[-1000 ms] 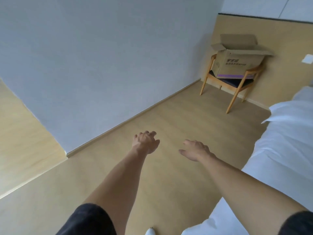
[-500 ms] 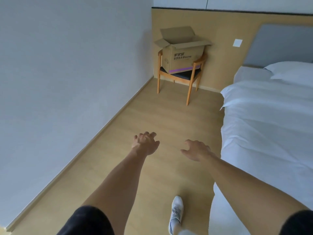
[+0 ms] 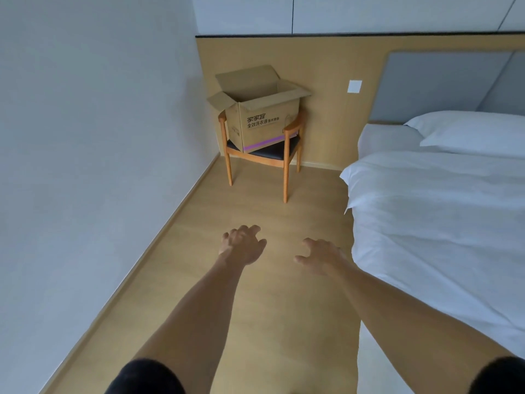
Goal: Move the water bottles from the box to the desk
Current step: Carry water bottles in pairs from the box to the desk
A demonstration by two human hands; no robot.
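Both arms reach out in front over the light wooden floor (image 3: 264,322). The left hand (image 3: 243,247) is held out with its fingers loosely curled, and its grip holds nothing. The right hand (image 3: 319,255) is just beside it, a gap of bare floor between them, with fingers bent a little and spread. Its grip holds nothing too.

Far ahead of both hands, well apart from them, stands a brown cardboard box with dark printed letters and a purple stripe near the bottom (image 3: 262,120). Its top flaps are folded open. The box sits on the dark seat of a wooden armchair with thin legs (image 3: 285,172), which stands in the corner of the room. The inside of the box is in shadow, so maybe the water bottles are in there, but none of them can be seen.

To the right of the right hand is a bed with a white sheet (image 3: 440,223), very near the right forearm. A white pillow (image 3: 471,132) lies at its far end. To the left of the left hand runs a plain pale grey wall (image 3: 85,137). A small white wall switch (image 3: 354,86) sits on the tan wood panel beyond the box.
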